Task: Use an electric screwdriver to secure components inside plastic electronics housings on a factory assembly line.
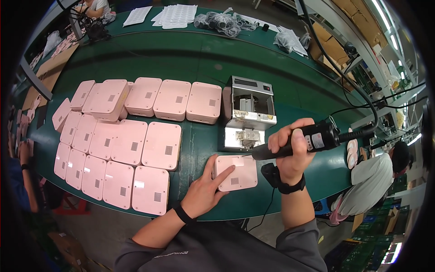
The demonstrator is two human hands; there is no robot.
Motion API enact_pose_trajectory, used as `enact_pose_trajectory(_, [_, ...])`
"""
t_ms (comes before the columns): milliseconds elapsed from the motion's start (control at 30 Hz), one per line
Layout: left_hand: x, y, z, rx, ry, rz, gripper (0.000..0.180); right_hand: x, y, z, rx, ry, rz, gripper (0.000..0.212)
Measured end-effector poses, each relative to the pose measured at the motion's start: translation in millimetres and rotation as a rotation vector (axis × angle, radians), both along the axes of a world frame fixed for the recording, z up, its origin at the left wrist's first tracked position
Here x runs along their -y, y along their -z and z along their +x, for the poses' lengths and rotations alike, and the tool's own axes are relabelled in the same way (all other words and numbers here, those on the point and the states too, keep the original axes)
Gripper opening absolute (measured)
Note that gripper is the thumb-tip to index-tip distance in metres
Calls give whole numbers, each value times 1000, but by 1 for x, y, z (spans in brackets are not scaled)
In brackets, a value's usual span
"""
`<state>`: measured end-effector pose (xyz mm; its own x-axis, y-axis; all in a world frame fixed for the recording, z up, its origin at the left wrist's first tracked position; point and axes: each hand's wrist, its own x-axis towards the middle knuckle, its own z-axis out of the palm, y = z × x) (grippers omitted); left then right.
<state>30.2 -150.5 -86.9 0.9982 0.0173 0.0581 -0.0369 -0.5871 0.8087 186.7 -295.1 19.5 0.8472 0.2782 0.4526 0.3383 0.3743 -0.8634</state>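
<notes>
Left hand [205, 190] presses flat on the pink box [235, 172], just in front of the screw feeder [248, 119]. Right hand [292, 149] grips the screwdriver [294, 143] (tip at box's rear edge); I'd keep it square.

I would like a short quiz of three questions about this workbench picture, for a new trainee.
1. True or false: the right hand grips a black electric screwdriver.
2. What does the left hand press on? A) a pink case B) a grey cable bundle C) a cardboard box
3. Fill in: the metal machine stands on the ____ belt.

Key: 1 true; 2 A; 3 green.
</notes>
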Motion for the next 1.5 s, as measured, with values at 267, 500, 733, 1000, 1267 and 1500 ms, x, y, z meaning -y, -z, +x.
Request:
enact_pose_trajectory(267, [0,-2,0,-10,28,-20,77,-6,15,-3,-10,-17,-19,16])
enact_pose_trajectory(500, [-1,1,1,-22,10,12,78,-9,24,-1,-18,-52,-6,16])
enact_pose_trajectory(733, [-1,0,0,-7,6,28,78,-14,6,-7,-3,0,-88,15])
enact_pose_trajectory(1000, [1,1,-2,-4,27,1,77,-11,-8,14,105,134,-5,13])
enact_pose_trajectory(1267, [-1,0,-1,-15,30,13,78,-25,-12,-24,-14,-120,15,23])
enact_pose_trajectory(1500, [-1,-2,0,-26,21,14,77,-40,-5,-33,-18,-228,-21,31])
